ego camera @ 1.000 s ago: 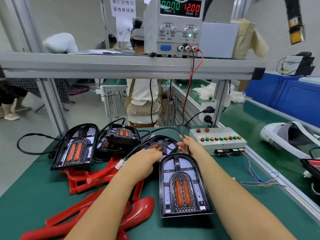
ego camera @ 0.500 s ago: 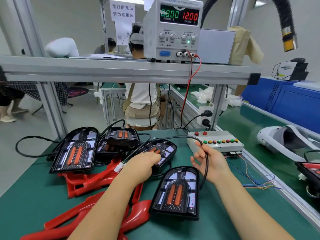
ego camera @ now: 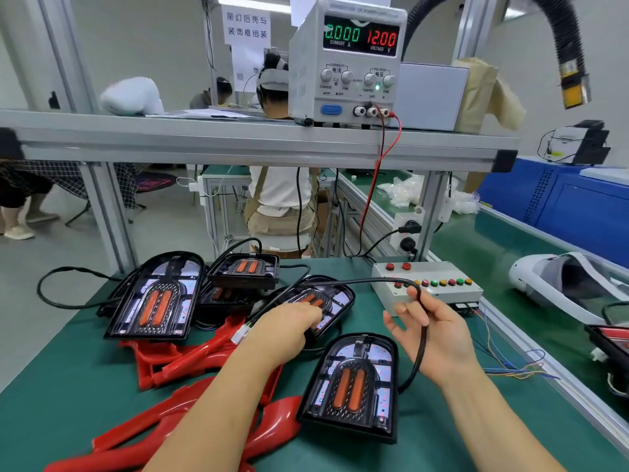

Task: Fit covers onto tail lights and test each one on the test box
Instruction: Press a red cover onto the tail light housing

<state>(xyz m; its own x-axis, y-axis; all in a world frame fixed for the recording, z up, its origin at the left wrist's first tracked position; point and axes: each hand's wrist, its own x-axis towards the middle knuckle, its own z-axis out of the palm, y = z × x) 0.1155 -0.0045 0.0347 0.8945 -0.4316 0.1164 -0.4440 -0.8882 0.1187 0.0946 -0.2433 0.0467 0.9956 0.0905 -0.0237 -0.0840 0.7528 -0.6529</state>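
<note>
Two hands are in use. My right hand (ego camera: 434, 335) is held palm-inward above the mat, with the black cable (ego camera: 423, 338) hooked over the bent forefinger and running down across the palm. The thumb and remaining fingers are loosely spread, so the hold is a light hook, not a fist. The cable is round, matt and sheathed. From my hand it drops in a curve to the right flank of the near tail light (ego camera: 350, 386), and in the other direction it arcs leftward over the rear tail light (ego camera: 335, 299). My left hand (ego camera: 289, 327) lies knuckles-up on that rear unit, fingers bent down onto its face. The fingertips are hidden, so I cannot tell whether they clamp or merely press. Both units are arch-topped black plastic housings, each with two oblong orange lenses set in a mesh-textured panel bordered by reflective facets. The near unit lies face-up on the green mat (ego camera: 68, 386), just below my right hand. The test box (ego camera: 439, 294), a pale rectangular case with a row of round coloured buttons, sits just beyond my right fingers. Glossy red covers (ego camera: 190, 362) lie heaped under my left forearm. On the shelf above, the power supply (ego camera: 347, 73) reads 0.000 and 12.00.
</note>
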